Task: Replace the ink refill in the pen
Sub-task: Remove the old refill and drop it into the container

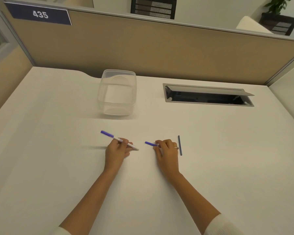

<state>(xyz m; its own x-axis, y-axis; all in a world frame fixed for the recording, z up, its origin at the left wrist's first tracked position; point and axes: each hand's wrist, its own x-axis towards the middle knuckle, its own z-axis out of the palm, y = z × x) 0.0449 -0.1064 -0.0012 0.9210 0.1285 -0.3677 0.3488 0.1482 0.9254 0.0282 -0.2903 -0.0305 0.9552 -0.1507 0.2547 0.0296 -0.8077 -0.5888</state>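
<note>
While left hand (116,147) grips pen (119,140) and right hand (166,146) pinches blue piece (150,143), refill (180,145) lies just right of right hand, long axis pointing away.

You have two hands in view, your left hand (116,149) and your right hand (166,150), each on one bare forearm with one white cuff. There is one pen (119,140), white-bodied with a purple cap, and one short purple piece (150,143). One thin dark blue refill (180,145) lies on the counter (58,133). One clear plastic box (117,92) stands farther back. You wear one ring (176,147). The counter has one open cable hatch (208,97), and one sign (39,14) reads 435
</note>
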